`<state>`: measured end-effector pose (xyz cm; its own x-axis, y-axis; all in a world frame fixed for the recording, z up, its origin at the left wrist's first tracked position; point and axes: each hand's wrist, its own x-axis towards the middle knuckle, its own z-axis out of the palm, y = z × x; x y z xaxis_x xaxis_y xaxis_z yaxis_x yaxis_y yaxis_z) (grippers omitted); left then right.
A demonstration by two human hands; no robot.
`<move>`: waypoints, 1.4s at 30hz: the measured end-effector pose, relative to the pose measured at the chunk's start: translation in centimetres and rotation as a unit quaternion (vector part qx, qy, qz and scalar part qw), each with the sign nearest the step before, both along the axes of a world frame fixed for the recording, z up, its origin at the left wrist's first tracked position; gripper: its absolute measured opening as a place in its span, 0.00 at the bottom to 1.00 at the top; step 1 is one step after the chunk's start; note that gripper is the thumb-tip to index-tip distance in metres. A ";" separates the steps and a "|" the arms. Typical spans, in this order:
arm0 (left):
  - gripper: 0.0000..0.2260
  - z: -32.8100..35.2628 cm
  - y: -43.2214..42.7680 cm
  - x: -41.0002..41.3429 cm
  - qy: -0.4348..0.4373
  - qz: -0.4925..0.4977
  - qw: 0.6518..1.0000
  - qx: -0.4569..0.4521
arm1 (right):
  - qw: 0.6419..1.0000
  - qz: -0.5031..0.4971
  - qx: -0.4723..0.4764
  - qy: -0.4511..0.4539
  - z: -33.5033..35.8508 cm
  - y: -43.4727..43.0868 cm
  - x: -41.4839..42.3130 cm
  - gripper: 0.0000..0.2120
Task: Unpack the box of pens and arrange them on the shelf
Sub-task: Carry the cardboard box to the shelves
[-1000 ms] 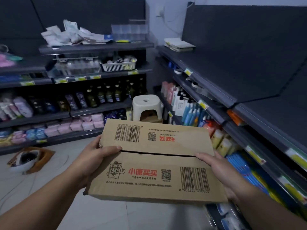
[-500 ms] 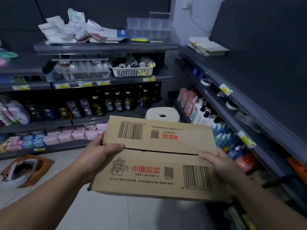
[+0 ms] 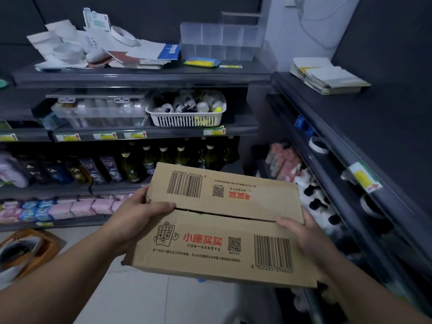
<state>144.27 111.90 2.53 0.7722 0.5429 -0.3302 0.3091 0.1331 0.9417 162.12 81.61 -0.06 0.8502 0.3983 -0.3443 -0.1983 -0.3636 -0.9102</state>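
Note:
A closed brown cardboard box (image 3: 222, 220) with barcodes and red print is held level in front of me at waist height. My left hand (image 3: 133, 213) grips its left side, thumb lying across the top by the flap seam. My right hand (image 3: 304, 237) grips the right side, thumb on the top edge of the near flap. Both top flaps are shut, so the contents are hidden. The dark shelf (image 3: 350, 127) on the right slopes away beside the box.
Ahead, a shelf unit (image 3: 140, 77) carries white papers, a clear plastic organiser (image 3: 222, 43), a white basket (image 3: 187, 113) of small items, and bottles below. A paper stack (image 3: 329, 77) lies on the right shelf. An orange basket (image 3: 28, 251) sits on the floor at left.
The view has moved closer to the corner shelves and tilted up; the white stool has dropped out of sight behind the box. Both hands keep the same hold on the box.

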 end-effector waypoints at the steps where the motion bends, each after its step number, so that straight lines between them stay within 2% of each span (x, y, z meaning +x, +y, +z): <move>1: 0.15 -0.3 0.2 1.8 0.003 0.008 1.000 -0.002 | 1.000 0.010 -0.001 0.004 -0.2 0.4 2.2 0.15; 5: 0.17 -1.7 1.0 8.0 0.012 0.024 1.000 -0.015 | 0.999 0.045 -0.003 0.023 -0.8 2.1 10.4 0.19; 9: 0.19 -3.2 2.2 13.2 0.003 0.048 0.999 -0.023 | 0.998 0.039 -0.008 0.045 -1.9 4.1 16.5 0.17; 12: 0.20 -4.8 3.8 16.7 0.004 0.045 0.998 -0.032 | 0.998 0.024 -0.006 0.066 -3.5 5.4 19.7 0.16; 17: 0.23 -8.5 6.1 20.7 0.014 0.052 0.997 -0.060 | 0.994 -0.005 0.026 0.110 -6.6 7.4 23.5 0.21; 19: 0.25 -10.0 6.9 21.6 0.021 0.053 0.996 -0.071 | 0.993 -0.019 0.015 0.114 -7.8 8.3 24.6 0.24; 28: 0.22 -13.9 8.6 24.2 0.045 0.035 0.992 -0.111 | 0.989 -0.017 -0.043 0.138 -10.8 9.7 26.8 0.26; 38: 0.23 -16.1 8.9 25.1 0.057 0.044 0.990 -0.124 | 0.989 -0.006 -0.060 0.134 -12.2 10.5 28.0 0.25; 42: 0.23 -16.6 8.6 25.2 0.052 0.059 0.990 -0.117 | 0.991 -0.015 -0.061 0.117 -12.5 10.4 27.5 0.22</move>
<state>169.42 120.48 -14.05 0.6628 0.5265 -0.5325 0.3728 0.3847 0.8444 189.66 92.00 -12.55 0.7526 0.3166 -0.5774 -0.4108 -0.4596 -0.7874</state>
